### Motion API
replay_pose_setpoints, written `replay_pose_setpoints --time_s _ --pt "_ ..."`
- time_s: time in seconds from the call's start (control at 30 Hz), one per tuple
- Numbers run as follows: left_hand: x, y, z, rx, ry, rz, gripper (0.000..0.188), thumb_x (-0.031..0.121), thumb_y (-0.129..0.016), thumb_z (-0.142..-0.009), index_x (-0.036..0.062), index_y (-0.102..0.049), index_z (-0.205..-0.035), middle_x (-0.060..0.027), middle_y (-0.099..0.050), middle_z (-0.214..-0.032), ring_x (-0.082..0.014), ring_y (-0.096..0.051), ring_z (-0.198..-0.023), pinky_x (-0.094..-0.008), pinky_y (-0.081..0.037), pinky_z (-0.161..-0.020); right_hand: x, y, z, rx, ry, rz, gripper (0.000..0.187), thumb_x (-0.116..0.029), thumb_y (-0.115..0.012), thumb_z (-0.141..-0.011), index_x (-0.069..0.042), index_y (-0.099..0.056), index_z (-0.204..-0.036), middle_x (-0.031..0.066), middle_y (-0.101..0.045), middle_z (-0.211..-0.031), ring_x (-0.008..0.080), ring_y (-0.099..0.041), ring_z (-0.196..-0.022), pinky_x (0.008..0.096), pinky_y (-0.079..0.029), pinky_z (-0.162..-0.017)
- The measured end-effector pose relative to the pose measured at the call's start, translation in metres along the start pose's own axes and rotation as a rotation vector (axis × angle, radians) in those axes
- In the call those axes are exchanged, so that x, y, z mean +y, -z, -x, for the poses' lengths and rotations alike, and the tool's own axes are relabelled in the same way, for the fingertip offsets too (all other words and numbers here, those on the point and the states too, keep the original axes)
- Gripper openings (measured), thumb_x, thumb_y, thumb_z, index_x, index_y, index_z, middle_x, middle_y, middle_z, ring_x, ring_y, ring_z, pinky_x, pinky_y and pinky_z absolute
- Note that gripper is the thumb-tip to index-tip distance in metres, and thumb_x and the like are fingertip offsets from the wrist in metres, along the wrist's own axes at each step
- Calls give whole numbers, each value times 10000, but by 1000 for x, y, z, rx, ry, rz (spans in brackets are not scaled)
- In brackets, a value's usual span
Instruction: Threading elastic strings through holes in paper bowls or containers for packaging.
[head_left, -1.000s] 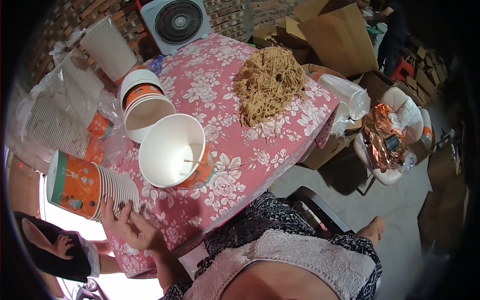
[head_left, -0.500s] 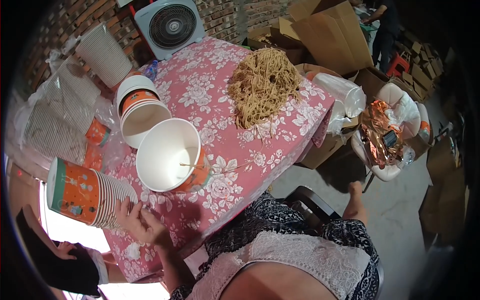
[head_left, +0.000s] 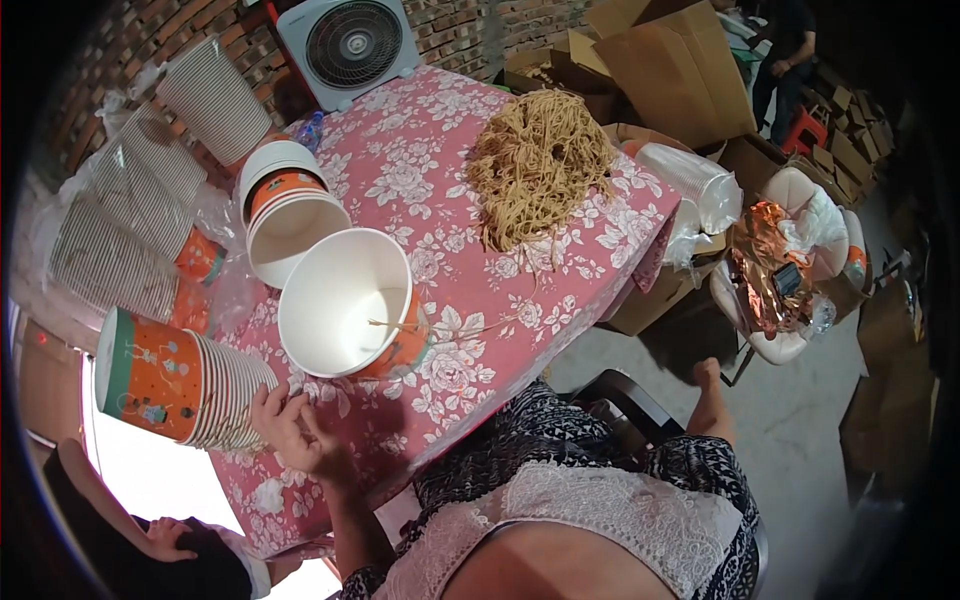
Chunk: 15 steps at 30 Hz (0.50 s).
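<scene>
My left hand (head_left: pixel 300 430) is beside the rim end of a stack of orange-and-green paper buckets (head_left: pixel 165 380) lying on its side at the table's near left. Its fingers are loosely bent and apart, with nothing visible between them; whether a fingertip touches the last rim I cannot tell. Just beyond the hand a single large paper bucket (head_left: pixel 340 300) tilts its white inside towards me, and a thin tan strand hangs across its rim onto the cloth. A tangled heap of tan string-like strands (head_left: pixel 545 165) lies at the far right of the table. My right hand is out of view.
A pink flowered cloth (head_left: pixel 400 180) covers the table. More nested buckets (head_left: pixel 290 225) and bagged stacks (head_left: pixel 150 170) line its left side, with a fan (head_left: pixel 355 45) at the back. Cartons (head_left: pixel 680 70) and a foil-strewn chair (head_left: pixel 770 270) stand right. A person's hand (head_left: pixel 170 538) shows lower left.
My left hand has shifted slightly right, away from the bucket stack's rims. The whole view has moved a little. At lower left, the other person's arm and hand have moved right.
</scene>
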<state>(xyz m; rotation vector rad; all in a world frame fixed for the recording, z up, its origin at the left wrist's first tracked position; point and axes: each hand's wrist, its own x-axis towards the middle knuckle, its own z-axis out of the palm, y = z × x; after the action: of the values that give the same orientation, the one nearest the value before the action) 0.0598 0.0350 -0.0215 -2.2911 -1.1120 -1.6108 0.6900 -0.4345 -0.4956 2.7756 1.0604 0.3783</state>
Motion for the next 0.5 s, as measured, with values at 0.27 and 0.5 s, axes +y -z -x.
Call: replay_pose_setpoints --time_s 0.27,0.5 --pt "13 12 -4 26 -74 -81 95 -97 -582 -831 -32 -603 -896 -161 -615 -1022 -408 -540 -1105 -490 -430 -929 25 284 -125 169 -1150 -514 422 -260 -496 -838 13 -626 -1133 281 -639 -1133 449 -613 -1064 522 -486 -905" --pt "15 2 -7 19 -89 -53 182 -135 -582 -733 -43 -620 -885 -150 -622 -1003 -407 -548 -1094 -489 -445 -904 76 405 -222 836 -1086 -783 706 -200 -515 -790 -41 -322 -1450 270 -530 -1313 418 -505 -1228 464 -371 -1048"
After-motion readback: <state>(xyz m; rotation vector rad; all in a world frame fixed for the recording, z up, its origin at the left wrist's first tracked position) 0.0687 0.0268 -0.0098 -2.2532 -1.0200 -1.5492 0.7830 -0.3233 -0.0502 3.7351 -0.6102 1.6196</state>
